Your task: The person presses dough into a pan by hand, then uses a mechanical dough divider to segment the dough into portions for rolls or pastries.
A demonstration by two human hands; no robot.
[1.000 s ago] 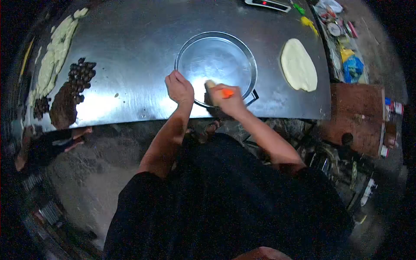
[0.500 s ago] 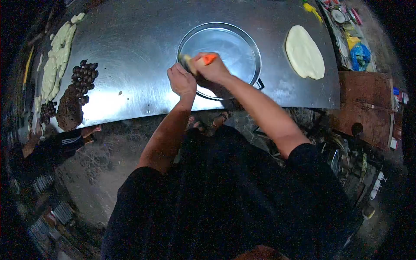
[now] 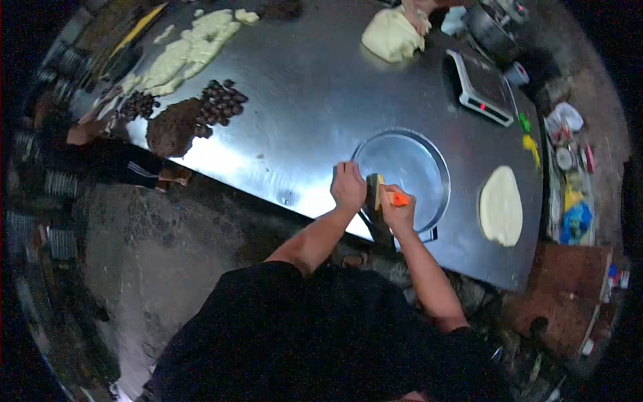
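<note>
A round metal pan (image 3: 447, 175) with a raised rim and a small clasp at its near right lies on the steel table (image 3: 295, 120). My left hand (image 3: 348, 186) is at the left side of the pan, fingers curled over its rim. In my right hand (image 3: 400, 216) is a flat brush (image 3: 378, 189) with an orange-tipped handle, its dark bristles against the inner left wall of the pan. To the right of the pan rests a flattened oval of pale dough (image 3: 501, 208).
Farther back, another person's hand (image 3: 416, 21) touches a big dough lump (image 3: 392, 37). A digital scale (image 3: 485, 87) stands at the back right. Dark round balls (image 3: 221, 102), a brown mound (image 3: 173, 127) and dough pieces (image 3: 194, 53) lie to the left, by another person (image 3: 130, 164).
My view has turned, so the table appears slanted and the scale and big dough lump show. The brush has shifted along the pan's left wall; my left hand stays at the rim.
</note>
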